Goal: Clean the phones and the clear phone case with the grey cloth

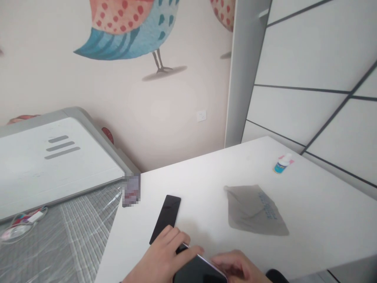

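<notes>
At the bottom of the view, a phone [198,271] with a dark screen and a pale, shiny rim is held above the white table, its lower part cut off by the frame. My left hand [165,253] grips its left side and upper edge, with the fingers bent over it. Against the right edge, my right hand [240,265] is curled with its fingers together; its fingertips are partly hidden. Just beyond my left hand, a second, black phone [166,216] lies flat on the table [203,177].
A grey cloth [253,210] with blue print lies right of centre. Farther back stands a small white and blue bottle [282,164]. A blurred patch [131,190] covers something at the table's left edge. White cable [23,228] lies on the plastic-covered bed [82,220].
</notes>
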`<control>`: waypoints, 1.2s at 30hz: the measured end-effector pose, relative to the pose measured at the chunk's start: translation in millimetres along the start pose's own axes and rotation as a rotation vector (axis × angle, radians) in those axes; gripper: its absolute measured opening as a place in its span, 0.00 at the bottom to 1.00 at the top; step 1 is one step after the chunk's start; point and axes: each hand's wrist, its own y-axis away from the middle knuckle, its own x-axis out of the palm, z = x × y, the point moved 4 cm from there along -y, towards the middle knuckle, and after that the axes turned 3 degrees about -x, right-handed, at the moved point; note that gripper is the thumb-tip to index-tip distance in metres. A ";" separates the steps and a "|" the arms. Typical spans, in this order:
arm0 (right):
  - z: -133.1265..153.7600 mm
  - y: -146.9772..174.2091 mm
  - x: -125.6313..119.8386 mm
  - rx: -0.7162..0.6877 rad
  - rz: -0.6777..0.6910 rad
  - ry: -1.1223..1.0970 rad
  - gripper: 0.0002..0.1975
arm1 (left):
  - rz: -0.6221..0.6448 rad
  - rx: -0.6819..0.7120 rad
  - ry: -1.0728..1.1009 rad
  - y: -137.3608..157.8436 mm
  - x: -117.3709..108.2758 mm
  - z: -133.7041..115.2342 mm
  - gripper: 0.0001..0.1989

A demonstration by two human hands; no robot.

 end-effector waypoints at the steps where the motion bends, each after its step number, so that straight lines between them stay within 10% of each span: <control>1: -0.1 -1.0 -4.8 -0.022 -0.025 -0.027 0.24 | -0.023 -0.057 0.033 -1.4 2.8 3.3 0.37; 11: -9.5 -26.6 -21.7 -0.109 -0.028 -0.038 0.39 | -0.200 -0.446 -0.011 9.0 26.8 17.8 0.49; 20: -6.1 -36.9 1.0 -0.092 -0.020 0.090 0.33 | -0.246 -0.437 -0.146 35.7 22.8 14.9 0.46; 36: 3.3 -42.4 21.5 -0.106 -0.053 0.157 0.26 | -0.181 -0.470 0.319 43.0 22.2 32.2 0.52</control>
